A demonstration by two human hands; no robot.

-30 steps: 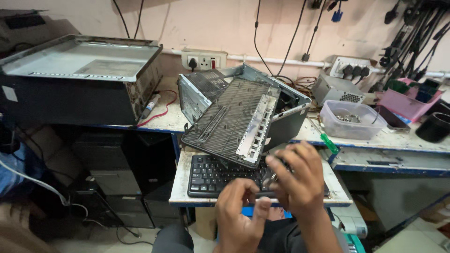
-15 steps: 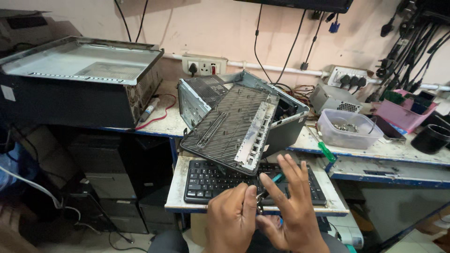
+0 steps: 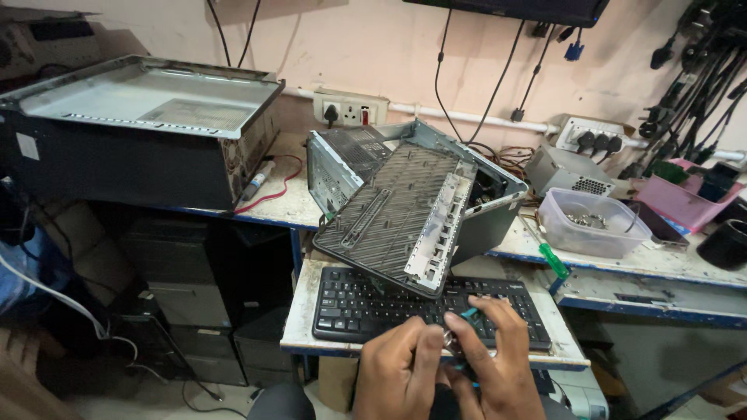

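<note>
Both hands (image 3: 447, 373) pinch perhaps a small screw above the black keyboard (image 3: 366, 303).

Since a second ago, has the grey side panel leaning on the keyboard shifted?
No. The grey side panel still leans from the open computer case down onto the black keyboard, its lower corner at the same spot on the keys; only the camera moved.

- Keyboard (image 3: 366, 307): black keys with white legends.
- Panel (image 3: 397, 218): dark grey, ribbed, with a pale silver strip on its right.
- Screwdriver (image 3: 554, 260), right: green handle.
- Tub (image 3: 595, 233): translucent whitish.
- Tray (image 3: 681, 204), far right: pink.
- Wall (image 3: 373, 43): pale pink.
- Bench edge (image 3: 661, 274): blue.
</note>
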